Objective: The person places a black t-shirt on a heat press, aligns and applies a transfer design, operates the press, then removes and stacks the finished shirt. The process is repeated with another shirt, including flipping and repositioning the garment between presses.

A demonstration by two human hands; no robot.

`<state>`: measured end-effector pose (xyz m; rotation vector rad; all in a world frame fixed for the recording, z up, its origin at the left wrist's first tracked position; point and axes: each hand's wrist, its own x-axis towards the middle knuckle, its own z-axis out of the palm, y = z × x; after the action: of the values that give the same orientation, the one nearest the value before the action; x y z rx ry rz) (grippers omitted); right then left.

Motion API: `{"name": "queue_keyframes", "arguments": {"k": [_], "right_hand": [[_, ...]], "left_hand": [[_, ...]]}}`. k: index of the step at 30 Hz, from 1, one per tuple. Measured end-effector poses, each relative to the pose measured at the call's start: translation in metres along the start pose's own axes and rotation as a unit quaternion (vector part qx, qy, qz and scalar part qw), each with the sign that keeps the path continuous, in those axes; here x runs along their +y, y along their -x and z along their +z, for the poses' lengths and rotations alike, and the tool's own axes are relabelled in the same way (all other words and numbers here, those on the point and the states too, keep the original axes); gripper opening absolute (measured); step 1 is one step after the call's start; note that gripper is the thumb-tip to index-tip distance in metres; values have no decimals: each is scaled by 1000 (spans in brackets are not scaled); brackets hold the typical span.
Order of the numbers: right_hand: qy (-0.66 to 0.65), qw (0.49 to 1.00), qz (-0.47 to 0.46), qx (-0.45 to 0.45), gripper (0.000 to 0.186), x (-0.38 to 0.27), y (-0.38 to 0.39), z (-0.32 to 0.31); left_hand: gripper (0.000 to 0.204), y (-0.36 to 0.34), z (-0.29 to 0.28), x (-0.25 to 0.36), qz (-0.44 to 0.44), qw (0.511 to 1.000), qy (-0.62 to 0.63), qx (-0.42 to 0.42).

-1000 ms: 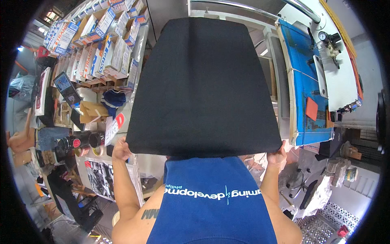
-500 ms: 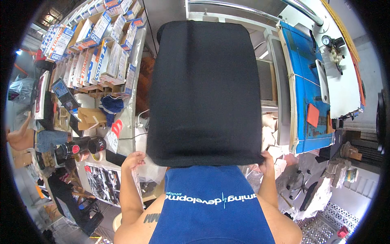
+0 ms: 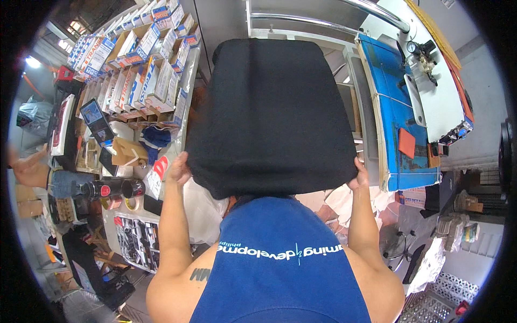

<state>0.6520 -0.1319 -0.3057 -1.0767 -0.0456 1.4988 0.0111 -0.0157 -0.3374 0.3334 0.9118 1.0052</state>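
Note:
A black cloth (image 3: 269,113) lies spread over a broad, flat, rounded-corner surface in front of me, and hides what is beneath it. At its near left side, my left hand (image 3: 179,169) is closed on the edge, the fingertips partly out of sight. My right hand (image 3: 360,174) grips the opposite edge near the right corner, thumb and fingers around the cloth. The near hem hangs in soft folds between my two hands.
Rows of cardboard boxes (image 3: 134,81) fill the left bench, near a phone (image 3: 97,121) and a black cylinder (image 3: 110,188). On the right stand a blue panel (image 3: 396,124) and a pressure gauge (image 3: 412,47). Another person's arm (image 3: 29,169) shows at far left.
Both my hands have moved forward along the sides of the cloth, from its near corners. The left hand, earlier just off the corner, now holds the edge. The whole view has shifted a little.

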Motion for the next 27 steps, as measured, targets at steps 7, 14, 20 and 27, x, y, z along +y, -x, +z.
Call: {"name": "queue_keyframes", "arguments": {"k": [7, 14, 20, 27], "right_hand": [[-12, 999, -38, 3, 49, 8, 10, -23], [87, 988, -68, 104, 45, 22, 0, -49], [51, 997, -51, 14, 50, 19, -4, -64], [139, 972, -58, 181, 40, 23, -7, -53]], "left_hand": [[22, 27, -35, 11, 46, 997, -42, -38], [22, 19, -31, 0, -32, 993, -107, 47], [37, 33, -22, -10, 110, 994, 8, 23], [28, 20, -30, -44, -17, 963, -226, 147]]}}
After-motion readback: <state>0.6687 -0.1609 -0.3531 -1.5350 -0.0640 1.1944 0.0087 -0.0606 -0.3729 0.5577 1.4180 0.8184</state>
